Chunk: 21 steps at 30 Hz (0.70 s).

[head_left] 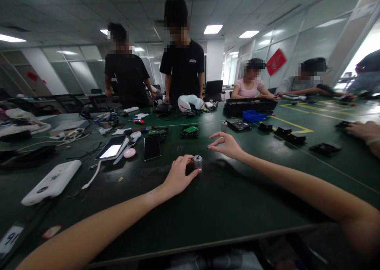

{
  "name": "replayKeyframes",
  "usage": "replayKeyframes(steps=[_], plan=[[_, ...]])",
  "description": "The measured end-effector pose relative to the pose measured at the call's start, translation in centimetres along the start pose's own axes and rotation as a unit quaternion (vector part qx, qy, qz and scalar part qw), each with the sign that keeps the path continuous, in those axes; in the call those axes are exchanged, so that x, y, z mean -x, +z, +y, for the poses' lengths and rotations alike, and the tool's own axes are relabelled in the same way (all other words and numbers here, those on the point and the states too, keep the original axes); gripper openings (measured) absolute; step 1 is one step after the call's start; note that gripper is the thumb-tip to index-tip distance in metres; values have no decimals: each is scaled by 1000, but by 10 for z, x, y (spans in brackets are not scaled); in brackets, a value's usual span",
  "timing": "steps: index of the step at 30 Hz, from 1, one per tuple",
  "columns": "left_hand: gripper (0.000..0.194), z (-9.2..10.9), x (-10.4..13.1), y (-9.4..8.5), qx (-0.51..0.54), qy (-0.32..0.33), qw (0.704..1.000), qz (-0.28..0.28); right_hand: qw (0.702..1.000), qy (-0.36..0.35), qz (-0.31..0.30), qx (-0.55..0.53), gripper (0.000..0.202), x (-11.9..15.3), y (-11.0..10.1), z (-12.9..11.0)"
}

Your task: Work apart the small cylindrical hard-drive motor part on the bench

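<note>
My left hand [177, 174] grips a small silver cylinder [197, 163] between thumb and fingers. It looks like a small electric motor, upright on the green table [225, 210], with dark holes in its top face. To the right and a little farther back, my right hand [228, 144] hovers over the table in a pinch. A tiny dark thing shows at its fingertips, too small to name. Beyond that hand stands a second silver cylinder [224, 126].
Left lie a phone [152, 148], a white power bank [52, 182] and cables. Circuit boards [190, 131], a hard drive [238, 124], a blue tray [254, 116] and black blocks [289, 135] lie farther back. Several people are around the table; another person's hand [365, 132] rests at the right.
</note>
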<state>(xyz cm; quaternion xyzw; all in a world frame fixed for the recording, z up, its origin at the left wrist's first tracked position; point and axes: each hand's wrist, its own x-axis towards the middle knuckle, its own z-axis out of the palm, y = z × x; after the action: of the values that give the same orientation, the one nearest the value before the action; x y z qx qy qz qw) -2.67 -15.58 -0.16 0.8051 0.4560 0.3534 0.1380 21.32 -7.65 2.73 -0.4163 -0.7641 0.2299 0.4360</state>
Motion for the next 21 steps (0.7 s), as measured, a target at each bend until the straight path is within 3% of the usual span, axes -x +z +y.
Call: replayKeyframes(steps=[3,7,16,21], plan=[[38,1,0,-1,-2,-4,1000,-5,998,29,-57,21,36,4,3,20],[38,2,-1,-1,-5,0,1000,-3,997,36,-68,24,32,8,8,27],[38,2,0,-2,-2,-2,1000,-6,998,35,-57,6,34,8,10,23],[37,3,-1,-2,-6,2,1000,-7,999,18,-32,-11,36,6,11,4]])
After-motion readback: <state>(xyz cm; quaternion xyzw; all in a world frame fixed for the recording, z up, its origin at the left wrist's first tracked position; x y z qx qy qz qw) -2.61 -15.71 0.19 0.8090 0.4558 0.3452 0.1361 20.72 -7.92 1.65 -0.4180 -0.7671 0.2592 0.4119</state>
